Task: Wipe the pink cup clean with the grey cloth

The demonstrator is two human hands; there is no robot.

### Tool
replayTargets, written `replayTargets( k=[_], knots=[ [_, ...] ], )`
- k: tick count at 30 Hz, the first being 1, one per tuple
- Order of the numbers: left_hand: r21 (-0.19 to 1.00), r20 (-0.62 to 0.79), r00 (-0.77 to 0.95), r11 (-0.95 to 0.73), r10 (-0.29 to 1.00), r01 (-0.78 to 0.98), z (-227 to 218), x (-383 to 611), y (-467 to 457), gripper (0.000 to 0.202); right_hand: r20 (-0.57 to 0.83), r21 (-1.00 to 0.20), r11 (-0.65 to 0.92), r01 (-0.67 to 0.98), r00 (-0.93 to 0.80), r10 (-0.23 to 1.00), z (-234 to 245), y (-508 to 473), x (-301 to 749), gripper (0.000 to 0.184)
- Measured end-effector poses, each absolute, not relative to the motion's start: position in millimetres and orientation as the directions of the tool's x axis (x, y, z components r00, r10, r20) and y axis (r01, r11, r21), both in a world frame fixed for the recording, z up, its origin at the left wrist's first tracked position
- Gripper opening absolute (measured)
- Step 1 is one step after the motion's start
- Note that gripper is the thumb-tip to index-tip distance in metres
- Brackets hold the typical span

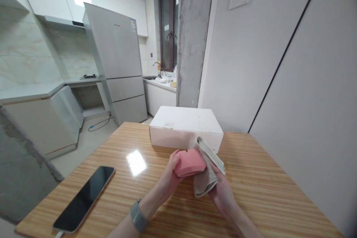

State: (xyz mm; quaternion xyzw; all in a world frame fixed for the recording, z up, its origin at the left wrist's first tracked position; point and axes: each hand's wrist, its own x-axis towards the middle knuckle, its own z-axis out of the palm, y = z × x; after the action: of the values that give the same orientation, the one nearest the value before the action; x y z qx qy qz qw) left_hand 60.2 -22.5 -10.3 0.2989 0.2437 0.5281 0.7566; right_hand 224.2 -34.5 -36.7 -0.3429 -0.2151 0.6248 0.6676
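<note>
My left hand [172, 173], with a grey band on its wrist, is closed round the left end of a small pink box-like object [190, 162]; its exact kind does not show. My right hand [222, 189] grips a folded beige cloth [205, 180], which lies against the right side of the pink object. Both things are held up above the wooden table [251, 200]. Part of the pink object's right end is hidden behind the cloth. The right fingers are partly covered by the cloth's folds.
A white cardboard box [184, 121] stands just beyond my hands. To the left lies a black-screened phone [85, 198] with a white cable at its lower end. A grey fridge [117, 44] and kitchen counters are behind; a white wall [312, 126] borders the table's right side.
</note>
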Motion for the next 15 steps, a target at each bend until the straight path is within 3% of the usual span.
replayTargets(
  k=[4,9,15],
  knots=[
    [0.685,0.014,0.435,0.308,0.9,-0.66,-15,59,-20,0.05,-0.213,-0.719,-0.077,-0.69,0.114,0.97,-22,-34,224,0.031],
    [0.74,0.031,0.347,0.212,0.937,-0.638,-25,57,-15,0.048,-0.251,-0.687,-0.106,-0.718,0.097,0.963,-12,-38,219,0.029],
    [0.773,-0.038,0.293,0.214,0.955,-0.597,-20,57,-18,0.059,-0.254,-0.669,-0.123,-0.733,0.07,0.965,-14,-38,219,0.032]
  ],
)
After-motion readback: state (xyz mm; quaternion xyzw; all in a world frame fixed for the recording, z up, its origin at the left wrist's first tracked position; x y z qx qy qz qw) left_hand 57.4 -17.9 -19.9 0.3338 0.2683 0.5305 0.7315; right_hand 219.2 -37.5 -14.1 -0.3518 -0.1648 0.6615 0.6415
